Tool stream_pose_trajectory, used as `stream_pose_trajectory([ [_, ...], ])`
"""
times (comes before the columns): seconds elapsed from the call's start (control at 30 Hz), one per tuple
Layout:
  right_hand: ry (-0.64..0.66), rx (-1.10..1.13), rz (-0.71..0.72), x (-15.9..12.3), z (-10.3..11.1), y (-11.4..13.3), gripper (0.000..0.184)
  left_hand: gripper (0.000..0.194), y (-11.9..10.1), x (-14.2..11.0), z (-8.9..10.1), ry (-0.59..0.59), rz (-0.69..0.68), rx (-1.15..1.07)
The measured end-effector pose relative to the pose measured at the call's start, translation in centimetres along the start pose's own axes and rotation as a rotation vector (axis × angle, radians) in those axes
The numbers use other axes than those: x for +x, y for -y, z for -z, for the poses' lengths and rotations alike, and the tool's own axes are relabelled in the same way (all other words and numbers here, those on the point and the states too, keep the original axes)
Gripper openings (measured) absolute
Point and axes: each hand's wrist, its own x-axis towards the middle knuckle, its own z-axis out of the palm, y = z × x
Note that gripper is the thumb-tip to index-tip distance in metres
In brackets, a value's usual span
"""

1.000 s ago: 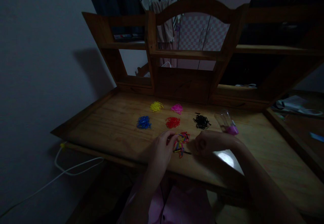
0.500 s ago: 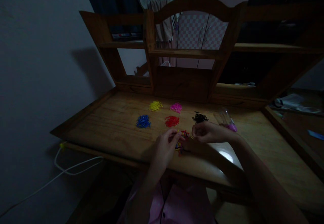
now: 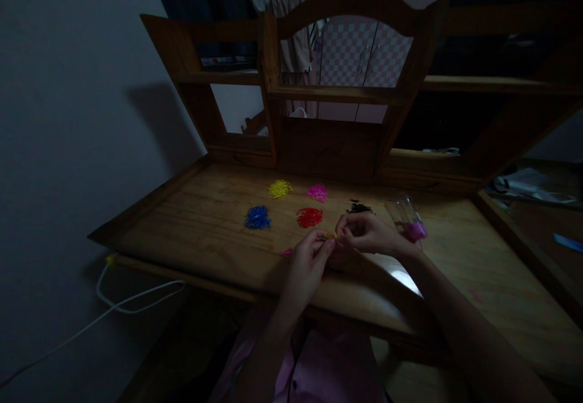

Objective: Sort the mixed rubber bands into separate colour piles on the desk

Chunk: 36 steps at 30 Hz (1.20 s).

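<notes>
My left hand [image 3: 306, 263] is closed in a pinch near the desk's front, with a small bunch of coloured rubber bands [image 3: 323, 237] at its fingertips. Against those fingertips, my right hand [image 3: 368, 233] pinches a yellow rubber band [image 3: 336, 235]. Just beyond my hands lie small heaps: red bands [image 3: 310, 217], blue bands [image 3: 257, 217], yellow bands [image 3: 279, 189], pink bands [image 3: 317, 193] and black bands [image 3: 359, 208], the last partly covered by my right hand. A bit of pink [image 3: 286, 252] shows left of my left hand. Part of the bunch is hidden by my fingers.
A clear plastic bottle [image 3: 401, 212] with a purple cap lies right of the black heap. The wooden desk [image 3: 182, 227] has a shelf unit [image 3: 328, 94] along its back. A white cable [image 3: 136, 303] hangs off the front left edge.
My right hand has moved left until its fingertips meet my left hand's. The multicoloured bunch below my left fingers is now mostly out of sight, and pink shows at that hand's left.
</notes>
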Motion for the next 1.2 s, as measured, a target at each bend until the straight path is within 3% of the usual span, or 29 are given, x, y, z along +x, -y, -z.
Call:
stream_pose_trajectory([
  [0.47,-0.015,-0.065,0.059,0.1,0.2,0.3,0.021,0.024,-0.3,0.0,0.1,-0.017,-0.003,-0.081],
  [0.63,-0.04,-0.062,0.057,0.2,0.4,0.1,0.023,0.032,-0.4,0.2,0.3,-0.021,0.058,-0.135],
  [1.2,-0.049,-0.029,0.102,0.0,-0.3,1.1,0.026,0.034,-0.2,0.2,0.6,-0.097,0.114,-0.066],
])
